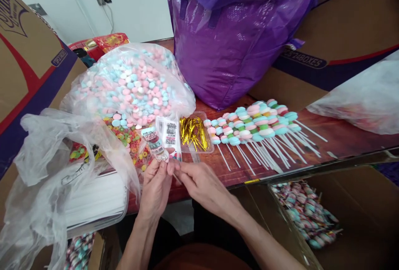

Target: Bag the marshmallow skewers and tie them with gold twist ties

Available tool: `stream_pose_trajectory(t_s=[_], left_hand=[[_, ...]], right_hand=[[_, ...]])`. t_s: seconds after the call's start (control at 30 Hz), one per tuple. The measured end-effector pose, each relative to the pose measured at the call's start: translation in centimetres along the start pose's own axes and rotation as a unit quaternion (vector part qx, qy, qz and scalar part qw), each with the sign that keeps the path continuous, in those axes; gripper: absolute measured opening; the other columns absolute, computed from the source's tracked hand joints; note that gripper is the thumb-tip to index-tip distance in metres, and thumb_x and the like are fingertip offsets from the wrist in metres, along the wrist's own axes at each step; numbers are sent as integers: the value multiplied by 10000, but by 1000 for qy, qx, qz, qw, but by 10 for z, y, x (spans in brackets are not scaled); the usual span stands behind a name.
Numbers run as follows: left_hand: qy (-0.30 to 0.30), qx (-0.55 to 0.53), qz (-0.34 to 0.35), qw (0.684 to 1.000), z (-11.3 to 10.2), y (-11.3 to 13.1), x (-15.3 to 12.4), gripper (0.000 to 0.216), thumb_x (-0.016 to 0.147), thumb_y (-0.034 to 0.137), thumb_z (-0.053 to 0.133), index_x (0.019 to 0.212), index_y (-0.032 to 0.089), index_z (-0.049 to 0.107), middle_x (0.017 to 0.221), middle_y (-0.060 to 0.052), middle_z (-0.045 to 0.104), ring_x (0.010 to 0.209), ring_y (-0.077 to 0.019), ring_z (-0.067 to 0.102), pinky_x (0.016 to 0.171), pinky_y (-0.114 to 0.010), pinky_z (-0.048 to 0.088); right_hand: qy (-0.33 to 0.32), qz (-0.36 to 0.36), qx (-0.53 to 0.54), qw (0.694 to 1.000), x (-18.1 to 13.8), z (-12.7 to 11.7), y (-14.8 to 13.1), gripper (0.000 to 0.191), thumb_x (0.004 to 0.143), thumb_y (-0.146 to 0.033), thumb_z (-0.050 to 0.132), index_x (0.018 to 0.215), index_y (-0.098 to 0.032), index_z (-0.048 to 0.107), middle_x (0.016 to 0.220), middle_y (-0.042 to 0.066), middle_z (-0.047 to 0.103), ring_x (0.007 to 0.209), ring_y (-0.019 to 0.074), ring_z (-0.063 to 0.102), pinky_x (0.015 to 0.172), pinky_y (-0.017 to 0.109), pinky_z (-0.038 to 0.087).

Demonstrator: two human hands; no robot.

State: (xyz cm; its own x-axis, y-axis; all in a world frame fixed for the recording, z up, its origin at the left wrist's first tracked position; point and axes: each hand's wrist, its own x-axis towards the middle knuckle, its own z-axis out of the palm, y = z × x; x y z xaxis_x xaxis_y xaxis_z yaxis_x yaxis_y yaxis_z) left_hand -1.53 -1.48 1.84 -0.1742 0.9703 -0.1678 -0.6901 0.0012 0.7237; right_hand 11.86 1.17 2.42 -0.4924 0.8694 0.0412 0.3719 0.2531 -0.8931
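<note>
My left hand [156, 185] pinches the lower end of a candy skewer [153, 142] wrapped in a small clear printed bag, held upright over the table edge. My right hand [199, 182] is right beside it, fingers curled and pinched at the stick below the bag. Behind the skewer lies a clear tray of gold twist ties [193, 133]. To the right, a row of finished pastel marshmallow skewers [255, 126] lies on the brown table [343, 137], white sticks pointing toward me.
A big clear bag of pink, blue and white marshmallows [131, 85] sits at left, with colourful ring candies [129, 139] below it. A purple tote bag [237, 33] stands behind. Cardboard boxes flank the table; one at lower right holds wrapped skewers [307, 214]. White sticks [93, 199] lie at left.
</note>
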Motion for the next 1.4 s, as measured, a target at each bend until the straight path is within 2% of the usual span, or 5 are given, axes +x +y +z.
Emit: stream_pose_trajectory(t_s=[0.17,0.4,0.6,0.83,1.4], left_hand=[[58,10,-28,998,-1,-6,5,258,741,312,839,773,144,646,596,59,395,535,-58,308,497,-168,332],[29,-67,-137,988,2,-3,5,274,769,337,777,793,149,579,638,29,434,548,-72,296,521,-205,323],[28,-44,-118,992,0,-10,11,312,760,264,807,723,152,518,617,44,410,543,-60,295,498,-186,271],[40,-15,-38,998,5,-17,18,364,715,299,859,767,168,524,611,56,458,528,-48,328,503,-177,276],[43,-10,-69,997,7,-27,13,271,761,266,775,860,195,533,666,60,538,502,-30,332,491,-162,232]], right_hand=[[109,1,-377,920,43,-29,29,227,910,-71,510,862,-171,708,877,105,680,821,225,591,661,301,379],[64,-29,-428,901,73,-33,57,251,885,-8,489,885,-149,697,924,119,646,867,235,562,697,322,371],[194,-42,-53,979,75,-41,53,92,845,-173,618,773,-180,674,823,29,627,736,157,554,678,288,420],[209,94,427,875,61,-45,35,304,626,-306,852,816,-188,646,698,-25,673,543,90,589,469,192,434],[220,62,338,913,3,8,17,82,719,-266,793,745,-205,743,661,-20,676,551,116,556,558,259,470]])
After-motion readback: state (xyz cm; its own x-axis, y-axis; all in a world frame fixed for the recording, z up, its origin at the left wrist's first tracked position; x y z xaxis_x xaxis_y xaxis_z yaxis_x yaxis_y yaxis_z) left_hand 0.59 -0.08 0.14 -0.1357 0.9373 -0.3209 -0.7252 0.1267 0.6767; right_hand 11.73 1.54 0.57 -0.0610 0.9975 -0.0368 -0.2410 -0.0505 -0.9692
